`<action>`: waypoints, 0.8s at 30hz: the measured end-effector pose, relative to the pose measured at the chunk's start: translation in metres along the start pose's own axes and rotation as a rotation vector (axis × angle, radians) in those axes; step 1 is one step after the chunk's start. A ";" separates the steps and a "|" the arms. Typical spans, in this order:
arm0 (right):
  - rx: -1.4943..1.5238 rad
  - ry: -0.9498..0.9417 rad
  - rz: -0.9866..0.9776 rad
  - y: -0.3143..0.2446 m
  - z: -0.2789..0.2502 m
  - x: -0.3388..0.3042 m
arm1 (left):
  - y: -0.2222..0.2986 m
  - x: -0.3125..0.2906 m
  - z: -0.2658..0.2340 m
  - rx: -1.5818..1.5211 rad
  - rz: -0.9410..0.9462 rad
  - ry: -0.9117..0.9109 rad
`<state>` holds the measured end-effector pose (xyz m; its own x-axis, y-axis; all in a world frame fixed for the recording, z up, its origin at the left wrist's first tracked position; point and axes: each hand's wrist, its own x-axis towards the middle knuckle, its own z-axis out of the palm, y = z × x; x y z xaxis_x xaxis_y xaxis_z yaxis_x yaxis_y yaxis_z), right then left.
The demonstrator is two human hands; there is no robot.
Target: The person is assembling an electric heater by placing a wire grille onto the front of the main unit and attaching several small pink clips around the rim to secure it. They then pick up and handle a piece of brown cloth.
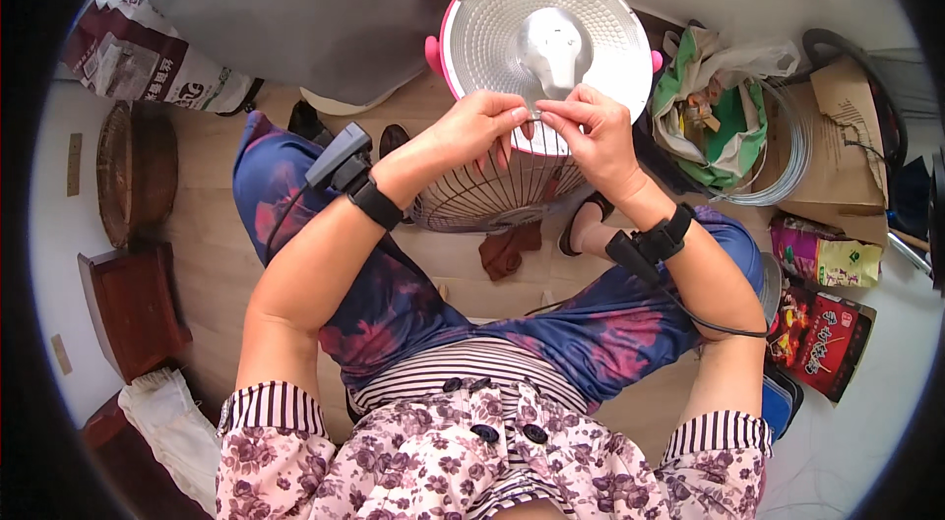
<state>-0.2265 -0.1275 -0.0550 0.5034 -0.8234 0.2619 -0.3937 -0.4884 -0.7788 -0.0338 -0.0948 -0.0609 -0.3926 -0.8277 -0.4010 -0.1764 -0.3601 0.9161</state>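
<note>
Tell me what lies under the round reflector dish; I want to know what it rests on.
A round wire grille sticks out below the pink-rimmed reflector dish, above the wooden floor. Both hands, left and right, cover the dish's lower edge, so the contact is hidden.

The person wears a short-sleeved blouse printed with dark pink and maroon flowers on a pale ground (443,461), fastened by dark round buttons, its sleeves ending in maroon-and-white striped cuffs (271,407). A striped band of the same colours crosses the waist. Below it are loose blue trousers with pink tie-dye blotches (394,304). Each wrist carries a black strap: the left one (374,200) bears a grey box-shaped device, the right one (669,237) a black device, each trailing a thin black cable.
</note>
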 end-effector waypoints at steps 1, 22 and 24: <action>0.001 0.003 -0.003 0.000 -0.001 -0.001 | -0.001 0.000 0.001 0.005 0.004 0.006; -0.183 -0.032 -0.211 -0.007 -0.001 -0.005 | -0.006 0.002 0.004 -0.013 0.021 0.076; -0.186 -0.019 -0.221 -0.006 0.000 -0.005 | -0.007 0.003 0.002 -0.001 0.031 0.054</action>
<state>-0.2268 -0.1209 -0.0513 0.6063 -0.6866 0.4013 -0.4064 -0.7013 -0.5857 -0.0359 -0.0943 -0.0685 -0.3483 -0.8605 -0.3718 -0.1644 -0.3344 0.9280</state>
